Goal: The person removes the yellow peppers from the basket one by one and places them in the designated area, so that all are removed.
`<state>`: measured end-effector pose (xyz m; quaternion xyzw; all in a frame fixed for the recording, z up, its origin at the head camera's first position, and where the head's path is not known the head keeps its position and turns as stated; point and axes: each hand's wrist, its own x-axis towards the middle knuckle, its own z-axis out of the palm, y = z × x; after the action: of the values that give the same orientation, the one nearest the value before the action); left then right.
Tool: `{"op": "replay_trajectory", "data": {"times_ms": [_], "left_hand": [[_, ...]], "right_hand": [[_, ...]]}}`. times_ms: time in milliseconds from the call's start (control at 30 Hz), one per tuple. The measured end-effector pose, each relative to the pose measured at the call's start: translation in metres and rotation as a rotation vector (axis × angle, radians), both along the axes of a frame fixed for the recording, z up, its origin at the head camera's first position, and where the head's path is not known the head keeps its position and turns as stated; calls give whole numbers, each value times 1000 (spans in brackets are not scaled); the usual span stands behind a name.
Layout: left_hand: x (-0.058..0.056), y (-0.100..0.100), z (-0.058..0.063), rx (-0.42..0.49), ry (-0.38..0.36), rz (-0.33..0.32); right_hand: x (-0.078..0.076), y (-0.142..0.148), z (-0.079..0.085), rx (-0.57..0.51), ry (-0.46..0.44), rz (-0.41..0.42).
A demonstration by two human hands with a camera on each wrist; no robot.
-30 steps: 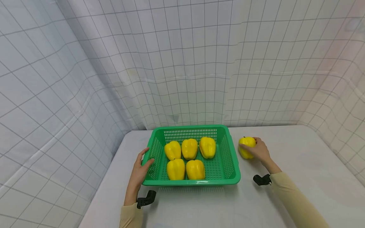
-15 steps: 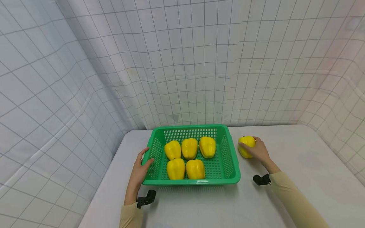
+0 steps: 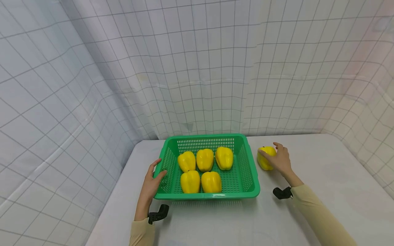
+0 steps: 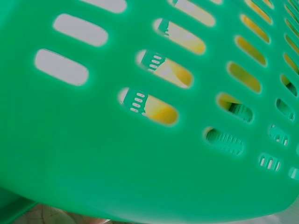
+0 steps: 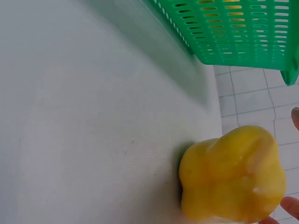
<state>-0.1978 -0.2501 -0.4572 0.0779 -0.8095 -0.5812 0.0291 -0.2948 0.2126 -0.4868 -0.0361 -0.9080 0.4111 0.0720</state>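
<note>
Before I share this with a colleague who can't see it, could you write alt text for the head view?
A person's left hand holds a green basket containing five yellow peppers. The right hand is open around a sixth pepper on the white table.

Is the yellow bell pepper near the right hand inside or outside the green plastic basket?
Outside. The right wrist view shows the yellow bell pepper on the white table, with a gap between it and the green plastic basket.

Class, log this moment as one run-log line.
left hand: holds green basket by rim | right hand: spread at single yellow pepper, contact unclear | single yellow pepper: on table, outside basket | inside: five yellow peppers
</note>
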Motion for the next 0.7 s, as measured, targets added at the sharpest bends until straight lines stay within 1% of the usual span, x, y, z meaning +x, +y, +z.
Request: {"op": "replay_trajectory", "data": {"times_ms": [100,200,267,333,400,433,533,600,633,700], "left_hand": [[0,0,0,-6,3,3],[0,1,1,-7,2,4],[0,0,1,-5,0,4],[-1,0,0,1,-6,4],[0,-1,1,2,-11,1],[1,1,5,7,-16,0],[4,4,14,19,-28,-2],[5,5,17,33,-34,-4],[4,6,18,38,-35,-3],[2,4,13,38,-31,-1]], "right_hand": [[0,-4,7,-14,109,-28],[-1,-11,16,-32,234,-40],[-1,-17,24,-50,317,-25],[-2,-23,32,-70,368,11],[0,-30,42,-89,368,54],[1,-34,46,-96,355,77],[3,-44,60,-104,287,143],[3,-50,69,-97,258,187],[3,-53,73,-96,251,208],[2,-58,80,-83,234,250]]}}
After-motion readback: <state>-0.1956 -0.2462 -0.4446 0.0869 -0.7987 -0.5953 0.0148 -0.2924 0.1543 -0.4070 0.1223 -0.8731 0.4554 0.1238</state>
